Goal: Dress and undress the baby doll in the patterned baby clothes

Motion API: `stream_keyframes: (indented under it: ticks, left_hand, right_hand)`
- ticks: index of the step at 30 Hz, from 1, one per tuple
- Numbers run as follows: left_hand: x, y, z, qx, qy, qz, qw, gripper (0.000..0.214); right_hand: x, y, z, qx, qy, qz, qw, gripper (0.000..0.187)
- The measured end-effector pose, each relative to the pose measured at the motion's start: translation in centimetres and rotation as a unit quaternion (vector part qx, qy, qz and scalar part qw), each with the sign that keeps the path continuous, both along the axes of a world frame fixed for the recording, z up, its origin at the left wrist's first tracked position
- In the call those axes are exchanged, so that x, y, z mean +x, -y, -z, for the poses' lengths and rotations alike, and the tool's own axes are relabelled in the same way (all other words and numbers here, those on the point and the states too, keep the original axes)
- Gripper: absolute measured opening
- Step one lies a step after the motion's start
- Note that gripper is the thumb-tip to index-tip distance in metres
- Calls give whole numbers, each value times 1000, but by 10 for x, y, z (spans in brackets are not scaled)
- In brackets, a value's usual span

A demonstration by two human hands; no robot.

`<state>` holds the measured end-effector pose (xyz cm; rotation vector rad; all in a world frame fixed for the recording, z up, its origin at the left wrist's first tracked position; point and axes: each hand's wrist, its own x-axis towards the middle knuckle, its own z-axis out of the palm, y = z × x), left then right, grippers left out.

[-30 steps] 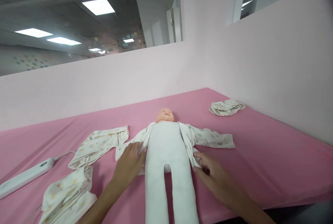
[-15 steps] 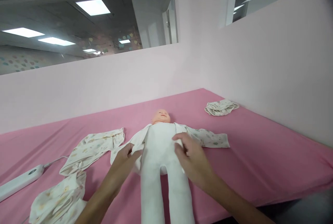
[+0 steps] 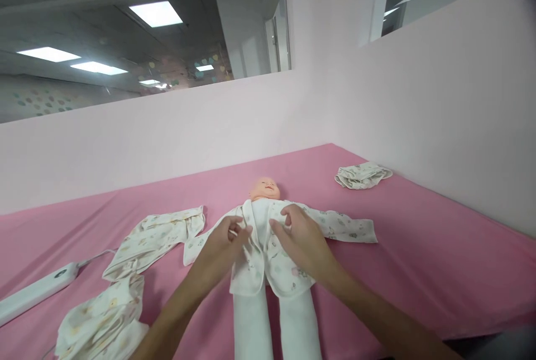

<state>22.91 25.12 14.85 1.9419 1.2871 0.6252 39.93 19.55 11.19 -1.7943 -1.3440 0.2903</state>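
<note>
A baby doll (image 3: 265,188) lies on its back with its head away from me, its white cloth legs toward me. It wears a white printed baby jacket (image 3: 288,273), whose sleeves stretch out to both sides. The two front panels lie over the chest, with a narrow strip of white body between them. My left hand (image 3: 228,240), fingers curled, grips the front edge of the left panel near the chest. Opposite it, my right hand (image 3: 301,240) has thumb and fingers bent at the right panel's edge. The fingertips partly hide the cloth they hold.
Printed baby clothes (image 3: 154,237) and another crumpled garment (image 3: 103,321) lie at left. Beside them is a white device (image 3: 39,293) with a cord. A folded printed garment (image 3: 363,175) rests at back right on the pink sheet (image 3: 419,259). White walls (image 3: 167,142) border the back and right.
Both jacket panels, spread aside before, now cover most of the doll's torso. My hands have moved inward, the left one farther, toward the chest. The view has shifted slightly.
</note>
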Motion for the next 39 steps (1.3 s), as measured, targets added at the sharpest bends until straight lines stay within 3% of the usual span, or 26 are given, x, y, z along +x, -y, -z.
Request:
stream_keyframes:
  ticks: [2,5,9,13,17,25,34,39]
  left_hand:
    - [13,-32,6,-7,-10,-48,999,48]
    - [29,-71,17,5,-42,-28,999,33]
    - [38,-95,24,7,-43,-14,999,42]
    - [40,-99,25,18,-29,-21,999,31]
    - [47,-96,30,115,-4,-60,992,9]
    - [53,-87,48,299,-41,-66,951,13]
    - [58,-81,48,318,-74,-42,944,12]
    - [59,-80,45,318,-67,-13,945,14]
  right_hand:
    - [1,-21,-8,-30,38,20,999,38]
    - [-3,-48,-13,-80,93,31,992,44]
    - [-4,-64,-5,-90,116,55,988,23]
    - [3,-68,5,-41,81,57,994,13]
    - [11,-78,9,9,22,60,998,16]
    - [13,-99,11,112,-134,13,985,21]
    - [7,-91,23,168,-174,-37,970,17]
    - [7,-87,22,138,-169,-40,975,19]
